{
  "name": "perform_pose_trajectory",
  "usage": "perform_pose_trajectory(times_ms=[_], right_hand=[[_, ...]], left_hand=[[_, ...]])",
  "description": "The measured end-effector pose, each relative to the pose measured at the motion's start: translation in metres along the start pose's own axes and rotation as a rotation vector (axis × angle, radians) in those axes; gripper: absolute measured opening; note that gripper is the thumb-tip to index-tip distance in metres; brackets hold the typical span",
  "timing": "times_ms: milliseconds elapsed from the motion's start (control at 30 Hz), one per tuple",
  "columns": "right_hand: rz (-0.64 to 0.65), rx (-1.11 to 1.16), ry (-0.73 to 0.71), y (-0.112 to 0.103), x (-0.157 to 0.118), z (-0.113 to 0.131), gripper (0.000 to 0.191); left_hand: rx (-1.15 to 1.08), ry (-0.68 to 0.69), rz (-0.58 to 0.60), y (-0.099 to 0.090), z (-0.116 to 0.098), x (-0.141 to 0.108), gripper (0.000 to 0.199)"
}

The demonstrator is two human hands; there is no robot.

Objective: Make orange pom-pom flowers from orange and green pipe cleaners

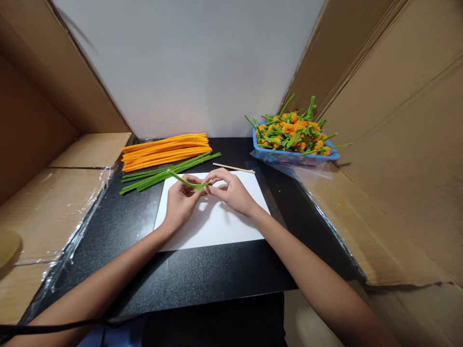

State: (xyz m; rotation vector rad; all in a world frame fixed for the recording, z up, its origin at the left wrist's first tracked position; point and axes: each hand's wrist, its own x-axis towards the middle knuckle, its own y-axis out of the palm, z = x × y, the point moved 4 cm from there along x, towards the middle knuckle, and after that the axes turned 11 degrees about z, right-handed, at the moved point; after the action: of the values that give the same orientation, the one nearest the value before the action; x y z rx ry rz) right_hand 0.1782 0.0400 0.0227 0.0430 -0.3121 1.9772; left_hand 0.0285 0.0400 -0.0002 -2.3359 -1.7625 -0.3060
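Over white paper; left hand, right hand, pinching a green pipe cleaner

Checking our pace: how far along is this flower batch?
Done: a blue basket heaped with orange flowers on green stems. In hand: the left hand and right hand work one green pipe cleaner over white paper. Left: a pile of orange pipe cleaners and green pipe cleaners.

"What's the person wearing?"

"Dark clothing at 6 o'clock, with blue cloth beside it at 7 o'clock."

"And the arms?"

"The left forearm, right forearm, left hand and right hand are all bare. A thin black cable crosses at 7 o'clock."
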Motion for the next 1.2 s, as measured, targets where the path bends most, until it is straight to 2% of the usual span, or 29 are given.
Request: perform_pose_trajectory(times_ms=[200, 300, 433, 500, 667, 800, 900, 1000, 1100, 1200], right_hand=[[-0.162, 0.381, 0.075, 0.005, 0.000, -0.010, 0.034], [-0.202, 0.343, 0.050, 0.004, -0.001, -0.009, 0.035], [-0.211, 0.188, -0.009, 0.001, -0.002, -0.002, 0.033], [-0.192, 0.216, 0.009, 0.001, -0.002, -0.002, 0.033], [-0.047, 0.326, 0.076, 0.008, -0.001, -0.008, 0.033], [-0.106, 0.394, 0.097, 0.005, 0.000, -0.014, 0.035], [-0.135, 0.436, 0.087, -0.001, 0.000, -0.015, 0.035], [-0.073, 0.428, 0.118, -0.004, 0.000, -0.016, 0.033], [0.007, 0.388, 0.132, -0.004, -0.001, -0.013, 0.029], [0.057, 0.350, 0.130, -0.002, -0.002, -0.011, 0.026]], left_hand=[[0.014, 0.038, 0.000, 0.003, -0.005, -0.002, 0.031], [0.071, 0.025, -0.001, 0.003, -0.004, -0.001, 0.027], [0.044, -0.022, 0.029, 0.001, 0.002, 0.000, 0.026], [-0.010, -0.025, 0.026, 0.000, 0.005, 0.001, 0.028], [-0.064, -0.046, -0.008, 0.000, 0.008, 0.001, 0.032], [-0.005, -0.019, 0.006, -0.002, 0.002, 0.001, 0.033], [0.217, 0.120, 0.140, -0.007, -0.009, 0.007, 0.026], [0.530, 0.416, 0.327, -0.014, -0.021, 0.011, 0.014], [0.714, 0.589, 0.409, -0.021, -0.027, 0.013, 0.014], [0.912, 0.685, 0.485, -0.019, -0.035, 0.010, 0.013]])
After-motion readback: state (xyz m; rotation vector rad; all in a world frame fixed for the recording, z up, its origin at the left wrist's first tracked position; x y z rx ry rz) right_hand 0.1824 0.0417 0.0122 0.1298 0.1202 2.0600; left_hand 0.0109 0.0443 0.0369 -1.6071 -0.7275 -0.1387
